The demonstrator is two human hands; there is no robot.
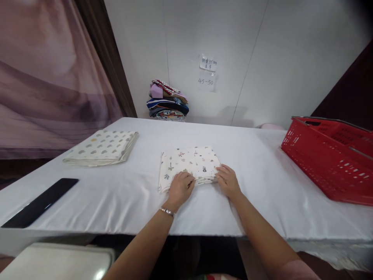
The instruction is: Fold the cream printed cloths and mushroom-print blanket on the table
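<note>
A folded white cloth (pixel 189 161) printed with small plants and figures lies flat in the middle of the table. My left hand (pixel 181 188) bends its fingers over the cloth's front edge and pinches it near the middle. At the front right corner, my right hand (pixel 229 181) grips the edge between thumb and fingers. Several layers show along that front edge between my two hands. A bracelet (pixel 167 211) is on my left wrist.
Another folded cloth (pixel 100 147) with grey shapes lies at the left, behind a flat black panel (pixel 40 202). A red basket (pixel 329 159) stands at the right. Piled fabrics (pixel 167 101) rise beyond the white-covered table's (pixel 253 155) back edge. Paper signs (pixel 208 72) hang on the wall.
</note>
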